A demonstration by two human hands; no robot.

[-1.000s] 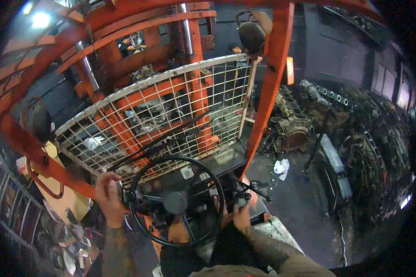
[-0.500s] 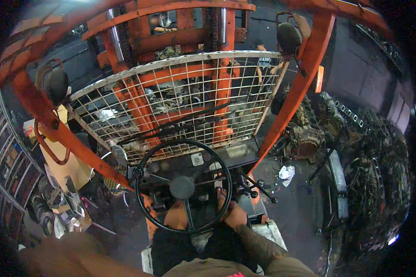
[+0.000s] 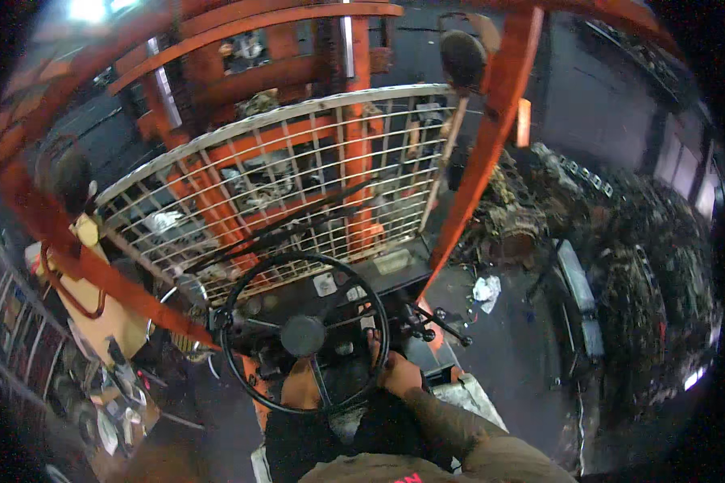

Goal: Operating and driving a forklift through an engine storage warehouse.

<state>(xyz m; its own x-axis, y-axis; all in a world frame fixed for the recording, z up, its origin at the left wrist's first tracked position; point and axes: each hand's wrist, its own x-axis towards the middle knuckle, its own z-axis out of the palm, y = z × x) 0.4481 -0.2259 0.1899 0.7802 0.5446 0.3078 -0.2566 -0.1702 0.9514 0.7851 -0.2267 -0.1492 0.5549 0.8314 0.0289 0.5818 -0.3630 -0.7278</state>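
Note:
A black steering wheel [image 3: 226, 354] with a round hub stands before me in the cab of an orange forklift. My right hand [image 3: 399, 375] is closed at the lower right of its rim; the fingertips are partly hidden. My left hand is out of sight, and only a brown blur of my left arm [image 3: 169, 460] shows at the lower left edge. A bare knee [image 3: 301, 386] shows through the wheel, below the hub. Black control levers [image 3: 427, 324] with knobs rise right of the wheel, apart from my right hand.
A pale wire guard [image 3: 298, 118] stands ahead, before the orange mast [image 3: 357, 153]. An orange post [image 3: 491, 153] rises at the right. Greasy engine parts [image 3: 644, 282] pile up beyond it, with white crumpled paper [image 3: 486, 293] on the floor. Cardboard [image 3: 97, 314] leans at the left.
The view has swung, so the wheel and guard sit further left in the picture. Less of my left arm shows at the lower left. My right hand stays by the wheel's rim.

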